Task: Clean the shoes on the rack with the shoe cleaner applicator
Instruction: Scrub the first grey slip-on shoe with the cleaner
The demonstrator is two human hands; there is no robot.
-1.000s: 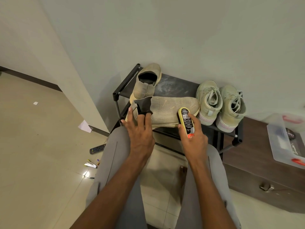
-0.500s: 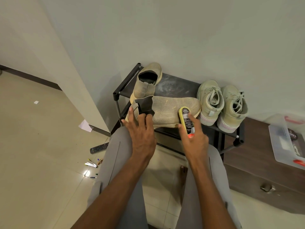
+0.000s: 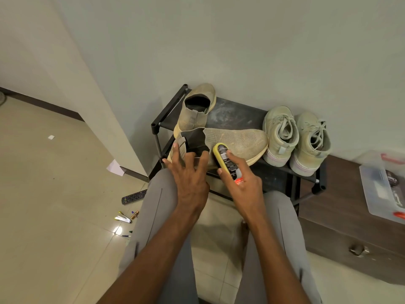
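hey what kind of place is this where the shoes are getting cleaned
Most likely a home, near a hallway or entry. A low black shoe rack stands against a plain wall on a tiled floor, a TV remote lies on the tiles, and a dark wooden cabinet sits beside the rack.

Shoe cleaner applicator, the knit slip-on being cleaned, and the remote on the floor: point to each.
shoe cleaner applicator (image 3: 225, 160), head view, labelled yellow body.
knit slip-on (image 3: 243, 139), head view, mesh upper near the toe.
remote (image 3: 134, 196), head view, button face.
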